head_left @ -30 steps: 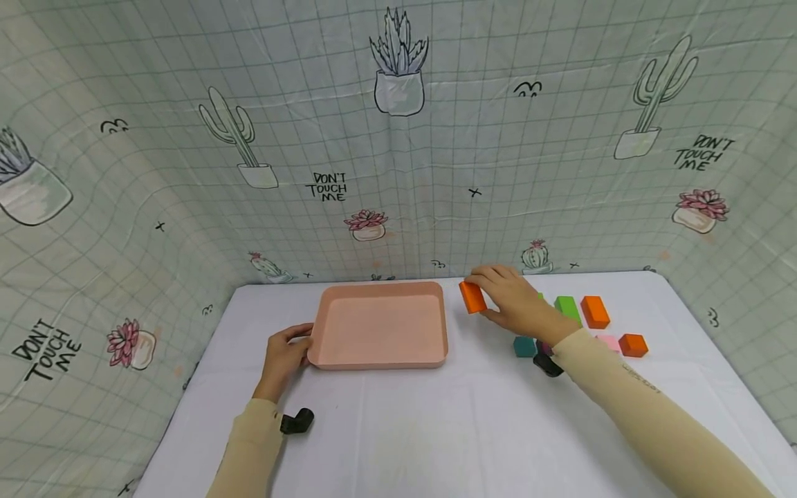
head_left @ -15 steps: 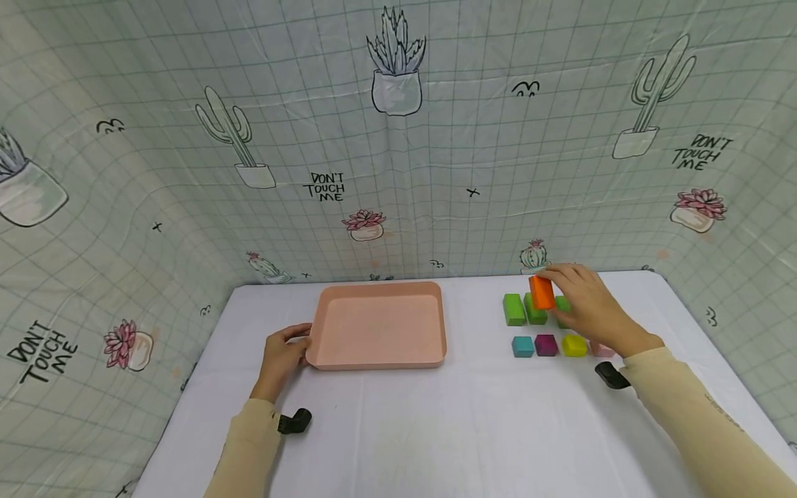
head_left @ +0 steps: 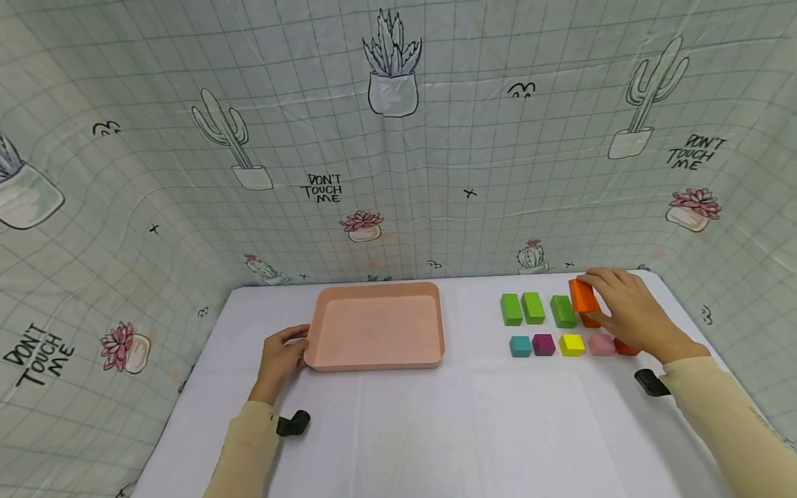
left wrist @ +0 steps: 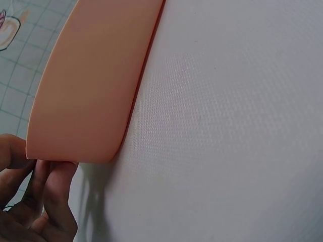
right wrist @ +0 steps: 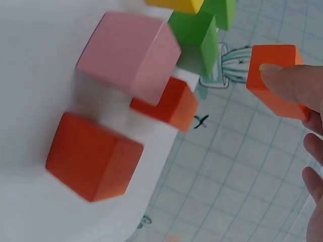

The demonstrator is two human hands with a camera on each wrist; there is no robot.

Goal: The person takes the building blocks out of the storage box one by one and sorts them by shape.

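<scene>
My right hand (head_left: 638, 315) pinches an orange block (head_left: 583, 296) between thumb and fingers, at the right end of the back row. In the right wrist view the thumb presses the held block's face. Another orange block (right wrist: 171, 106) lies on the table, partly covered by the held one in the head view. Nearest along the row is a green block (head_left: 563, 311). At the tray's left side, my left hand (head_left: 281, 360) grips the rim of a shallow pink tray (head_left: 376, 328), with fingertips at its wall in the left wrist view. The tray holds nothing.
Two more green blocks, one a green block (head_left: 512, 310) at the far left, complete the back row. In front stand a teal cube (head_left: 520, 346), purple cube (head_left: 544, 345), yellow cube (head_left: 571, 344), pink cube (head_left: 600, 344) and orange cube (right wrist: 93, 156). A patterned cloth (head_left: 398, 152) rises behind.
My right hand has carried the orange block rightward, from beside the tray, past the green blocks, to the right end of the row. The left hand has stayed at the tray.
</scene>
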